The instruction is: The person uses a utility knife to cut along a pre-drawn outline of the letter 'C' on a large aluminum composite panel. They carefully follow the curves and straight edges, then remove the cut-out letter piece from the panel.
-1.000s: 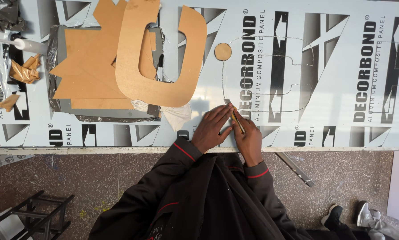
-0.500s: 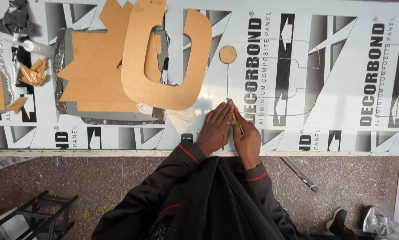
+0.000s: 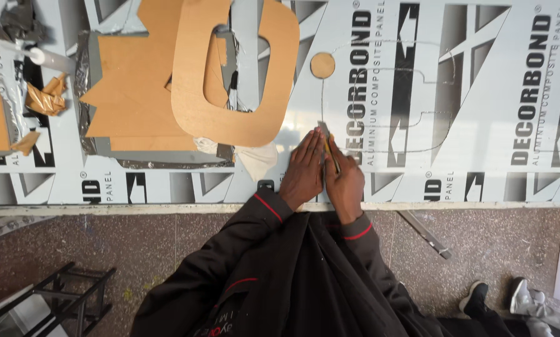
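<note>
Brown letter cutout (image 3: 230, 93), brown disc (image 3: 322, 65) beyond hands; cut line unobstructed.

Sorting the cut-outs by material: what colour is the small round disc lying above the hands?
Light brown, like the other cut-outs; the small round disc shows in the head view.

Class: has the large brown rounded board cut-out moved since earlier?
No. The large brown rounded board cut-out stays just left of the small brown round disc; only the view shifted.
</note>
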